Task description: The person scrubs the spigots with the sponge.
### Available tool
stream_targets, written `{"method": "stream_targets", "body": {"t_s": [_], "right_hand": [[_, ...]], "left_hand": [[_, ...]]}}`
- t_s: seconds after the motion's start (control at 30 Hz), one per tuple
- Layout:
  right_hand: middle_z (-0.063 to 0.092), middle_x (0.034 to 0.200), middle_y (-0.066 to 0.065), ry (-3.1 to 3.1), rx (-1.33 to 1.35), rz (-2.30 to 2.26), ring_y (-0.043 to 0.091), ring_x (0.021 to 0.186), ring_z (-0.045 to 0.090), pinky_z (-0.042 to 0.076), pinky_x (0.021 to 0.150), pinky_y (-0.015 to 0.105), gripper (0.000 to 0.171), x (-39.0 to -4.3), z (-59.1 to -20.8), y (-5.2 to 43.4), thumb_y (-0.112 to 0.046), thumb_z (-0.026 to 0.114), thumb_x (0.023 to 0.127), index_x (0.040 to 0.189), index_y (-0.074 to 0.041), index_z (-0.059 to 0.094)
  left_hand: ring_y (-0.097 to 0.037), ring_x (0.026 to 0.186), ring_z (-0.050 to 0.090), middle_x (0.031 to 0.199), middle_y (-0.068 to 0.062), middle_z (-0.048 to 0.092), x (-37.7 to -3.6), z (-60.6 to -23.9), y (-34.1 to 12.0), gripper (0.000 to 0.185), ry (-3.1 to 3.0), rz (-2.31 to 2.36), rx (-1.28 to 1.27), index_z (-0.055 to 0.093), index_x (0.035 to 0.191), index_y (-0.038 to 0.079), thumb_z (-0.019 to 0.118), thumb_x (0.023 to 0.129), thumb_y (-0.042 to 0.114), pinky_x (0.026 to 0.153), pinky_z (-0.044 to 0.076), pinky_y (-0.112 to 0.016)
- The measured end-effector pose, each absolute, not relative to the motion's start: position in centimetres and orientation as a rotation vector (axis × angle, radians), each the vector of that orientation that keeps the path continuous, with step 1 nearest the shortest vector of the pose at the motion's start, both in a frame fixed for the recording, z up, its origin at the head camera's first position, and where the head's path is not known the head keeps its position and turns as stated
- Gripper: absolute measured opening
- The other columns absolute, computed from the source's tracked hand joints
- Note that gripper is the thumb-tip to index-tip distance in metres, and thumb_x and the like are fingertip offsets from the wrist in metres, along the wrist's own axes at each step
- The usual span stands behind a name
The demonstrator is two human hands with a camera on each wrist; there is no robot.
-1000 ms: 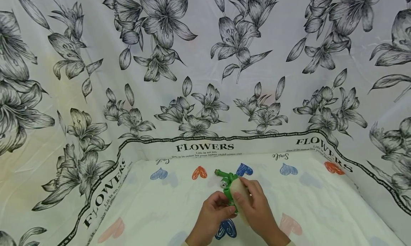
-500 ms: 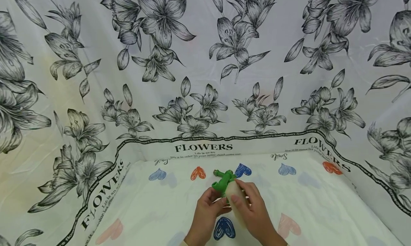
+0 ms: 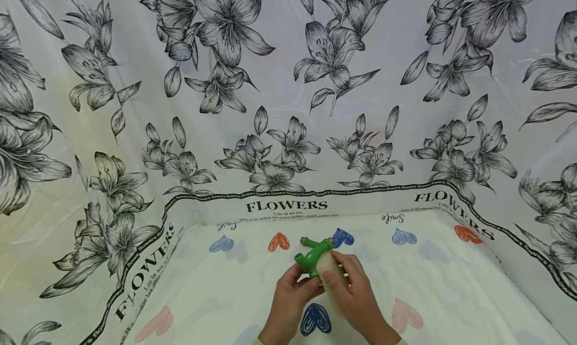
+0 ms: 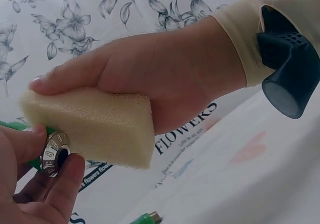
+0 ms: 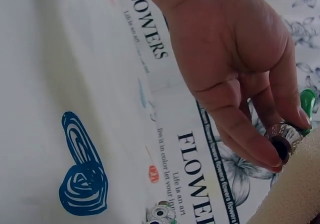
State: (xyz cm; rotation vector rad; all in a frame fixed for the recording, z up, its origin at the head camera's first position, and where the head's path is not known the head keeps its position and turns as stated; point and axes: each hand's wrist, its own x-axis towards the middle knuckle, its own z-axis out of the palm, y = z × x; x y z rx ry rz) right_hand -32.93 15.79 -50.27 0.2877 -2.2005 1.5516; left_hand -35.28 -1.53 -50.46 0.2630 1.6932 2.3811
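A green tap [image 3: 310, 259] with a curved spout is in my left hand [image 3: 290, 297], which pinches it near its silver threaded-looking collar [image 4: 54, 154]. In the head view the spout points to the left. My right hand [image 3: 358, 295] grips a cream sponge block [image 3: 331, 280], thumb along one side. The sponge [image 4: 95, 129] lies against the tap's green body. Fingers of the left hand [image 5: 240, 84] surround the collar in the right wrist view. Part of the tap is hidden behind the sponge.
Just behind the hands, more green pieces with brass-coloured tips [image 3: 308, 242] lie on the white heart-printed cloth [image 3: 216, 285]. Round metal ends [image 5: 160, 214] show at the right wrist view's bottom edge. A flower-printed curtain [image 3: 279, 84] rises behind and at both sides.
The tap has turned in the left hand: its silver end faced the head camera one second ago, and now the green spout points left. The sponge stays against it.
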Motion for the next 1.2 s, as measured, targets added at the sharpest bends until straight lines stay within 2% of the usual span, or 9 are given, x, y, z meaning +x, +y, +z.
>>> {"method": "stream_targets", "body": {"t_s": [0.1, 0.23, 0.37, 0.53, 0.93, 1.2], "right_hand": [[0.059, 0.125, -0.004, -2.209, 0.27, 1.593, 0.02, 0.102, 0.06, 0.06, 0.081, 0.028, 0.043, -33.1, -50.3, 16.0, -0.027, 0.071, 0.109, 0.149, -0.013, 0.064], [0.062, 0.125, -0.001, -2.207, 0.241, 1.627, 0.021, 0.103, 0.062, 0.06, 0.08, 0.029, 0.044, -33.4, -50.4, 16.2, -0.028, 0.069, 0.11, 0.149, -0.007, 0.064], [0.063, 0.122, 0.002, -2.192, 0.162, 1.668, 0.022, 0.101, 0.064, 0.061, 0.077, 0.029, 0.044, -33.8, -50.5, 16.7, -0.031, 0.067, 0.111, 0.145, -0.003, 0.066], [0.063, 0.122, 0.005, -2.206, 0.121, 1.697, 0.024, 0.101, 0.064, 0.061, 0.076, 0.03, 0.044, -33.9, -50.7, 17.0, -0.033, 0.067, 0.111, 0.143, -0.003, 0.066], [0.061, 0.124, 0.001, -2.203, 0.187, 1.736, 0.028, 0.105, 0.062, 0.06, 0.081, 0.03, 0.045, -32.5, -49.7, 15.8, -0.033, 0.069, 0.109, 0.148, -0.01, 0.065], [0.061, 0.123, 0.0, -2.166, 0.248, 1.736, 0.024, 0.098, 0.065, 0.062, 0.078, 0.031, 0.033, -32.5, -50.0, 15.6, -0.026, 0.073, 0.107, 0.138, -0.016, 0.07]], "left_hand": [[-0.033, 0.121, 0.071, 0.131, -0.017, 0.063, -35.2, -50.4, -1.5, 0.05, 1.677, 2.394, 0.268, 0.06, 0.148, -0.003, 0.077, 0.101, 0.005, 0.098, 0.061, -0.043], [-0.033, 0.12, 0.072, 0.132, -0.017, 0.063, -34.9, -50.4, -1.6, 0.049, 1.647, 2.404, 0.283, 0.059, 0.148, -0.004, 0.076, 0.102, 0.003, 0.099, 0.061, -0.043], [-0.033, 0.119, 0.072, 0.138, -0.018, 0.065, -34.8, -50.3, -1.7, 0.046, 1.599, 2.367, 0.364, 0.06, 0.149, -0.003, 0.073, 0.106, 0.008, 0.1, 0.06, -0.044], [-0.032, 0.118, 0.073, 0.143, -0.02, 0.064, -34.8, -50.2, -1.8, 0.043, 1.579, 2.331, 0.444, 0.06, 0.149, -0.003, 0.068, 0.109, 0.01, 0.101, 0.059, -0.044], [-0.034, 0.129, 0.066, 0.145, -0.021, 0.059, -34.9, -50.1, -1.5, 0.049, 1.642, 2.423, 0.346, 0.049, 0.148, -0.005, 0.071, 0.107, 0.007, 0.103, 0.059, -0.044], [-0.034, 0.124, 0.069, 0.137, -0.019, 0.061, -35.0, -50.3, -1.2, 0.048, 1.679, 2.447, 0.305, 0.057, 0.147, -0.004, 0.073, 0.102, 0.001, 0.1, 0.06, -0.045]]}}
